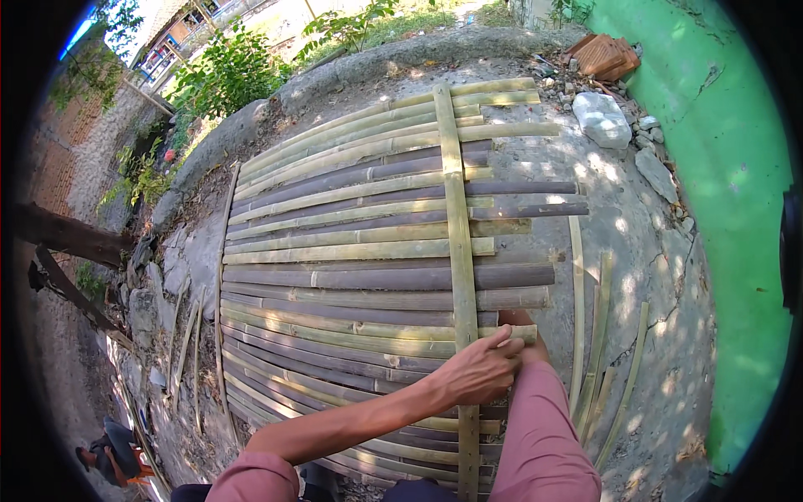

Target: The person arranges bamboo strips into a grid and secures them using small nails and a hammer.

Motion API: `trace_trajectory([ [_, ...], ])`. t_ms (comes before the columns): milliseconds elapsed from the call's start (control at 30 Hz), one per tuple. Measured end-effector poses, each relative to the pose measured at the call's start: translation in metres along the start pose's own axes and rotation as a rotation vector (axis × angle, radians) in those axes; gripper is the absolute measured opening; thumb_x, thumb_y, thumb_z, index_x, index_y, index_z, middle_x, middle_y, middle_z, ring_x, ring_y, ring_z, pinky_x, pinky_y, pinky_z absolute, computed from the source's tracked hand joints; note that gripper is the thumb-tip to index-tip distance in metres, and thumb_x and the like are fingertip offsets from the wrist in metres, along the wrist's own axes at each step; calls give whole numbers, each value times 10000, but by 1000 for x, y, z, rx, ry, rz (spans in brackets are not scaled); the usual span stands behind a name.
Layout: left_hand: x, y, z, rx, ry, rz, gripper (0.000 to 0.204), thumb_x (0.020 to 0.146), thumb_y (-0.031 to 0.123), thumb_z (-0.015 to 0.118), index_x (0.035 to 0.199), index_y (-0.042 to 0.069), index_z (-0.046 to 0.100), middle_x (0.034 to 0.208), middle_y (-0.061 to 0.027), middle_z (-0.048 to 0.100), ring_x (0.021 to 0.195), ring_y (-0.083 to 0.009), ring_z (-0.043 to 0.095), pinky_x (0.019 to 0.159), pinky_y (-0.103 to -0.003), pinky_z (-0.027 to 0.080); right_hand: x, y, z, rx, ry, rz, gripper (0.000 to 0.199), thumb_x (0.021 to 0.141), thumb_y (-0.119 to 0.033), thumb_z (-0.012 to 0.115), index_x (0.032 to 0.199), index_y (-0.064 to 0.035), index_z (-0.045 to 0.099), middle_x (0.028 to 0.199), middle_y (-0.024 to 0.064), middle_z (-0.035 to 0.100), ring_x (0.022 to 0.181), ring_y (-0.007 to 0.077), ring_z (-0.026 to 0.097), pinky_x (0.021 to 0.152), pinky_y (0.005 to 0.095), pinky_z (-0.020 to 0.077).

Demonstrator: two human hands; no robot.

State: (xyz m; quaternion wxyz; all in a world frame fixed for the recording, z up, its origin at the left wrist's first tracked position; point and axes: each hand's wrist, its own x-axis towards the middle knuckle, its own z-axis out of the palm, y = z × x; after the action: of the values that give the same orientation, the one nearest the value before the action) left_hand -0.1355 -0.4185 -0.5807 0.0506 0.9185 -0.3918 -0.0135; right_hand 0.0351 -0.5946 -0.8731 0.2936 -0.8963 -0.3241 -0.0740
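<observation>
A mat of long horizontal bamboo slats (351,276), green and dark brown, lies on the cracked concrete ground. One upright bamboo strip (457,209) crosses them near their right ends. My left hand (481,370) reaches in from the lower left and closes its fingers on the end of a pale slat (525,333) beside the upright strip. My right hand is not visible. A leg in pink trousers (544,435) lies along the right side of the mat, its bare foot (519,318) on the slats just past my left hand.
Loose thin slats (590,335) lie on the ground right of the mat, more to the left (188,351). A green wall (736,209) runs along the right. A white rock (602,117) and tiles (608,54) sit beyond. Another person (109,456) crouches at the lower left.
</observation>
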Motion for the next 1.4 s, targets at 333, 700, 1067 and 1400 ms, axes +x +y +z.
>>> trace_trajectory([
  [333, 2, -6, 2, -30, 7, -3, 172, 831, 326, 700, 765, 171, 735, 919, 19, 631, 1124, -193, 566, 1125, -435, 350, 9, 1, 10, 37, -1, -20, 463, 868, -47, 705, 1319, -32, 601, 1262, 203, 621, 1096, 434, 645, 899, 492, 531],
  [700, 13, 1, -18, -63, -96, -21, 203, 858, 355, 701, 825, 160, 744, 919, 25, 642, 1109, -171, 557, 1089, -443, 348, 54, -5, -33, 421, 4, -88, 442, 862, -4, 698, 1291, -21, 598, 1221, 210, 628, 1059, 449, 653, 874, 492, 542],
  [1067, 11, 10, -14, -96, -108, -30, 240, 866, 379, 733, 866, 144, 781, 975, 9, 677, 1122, -192, 583, 1133, -491, 316, -131, -28, -218, 157, -256, 317, 555, 838, -195, 837, 1314, -12, 618, 1324, 207, 637, 1229, 438, 638, 1006, 496, 522],
  [1400, 1, 6, 2, -128, -66, -73, 228, 828, 355, 723, 727, 153, 760, 869, -3, 654, 1035, -182, 579, 1082, -455, 309, 14, -19, -129, 201, -90, 431, 406, 899, -128, 766, 1272, -15, 651, 1241, 241, 654, 1108, 370, 698, 869, 435, 568],
])
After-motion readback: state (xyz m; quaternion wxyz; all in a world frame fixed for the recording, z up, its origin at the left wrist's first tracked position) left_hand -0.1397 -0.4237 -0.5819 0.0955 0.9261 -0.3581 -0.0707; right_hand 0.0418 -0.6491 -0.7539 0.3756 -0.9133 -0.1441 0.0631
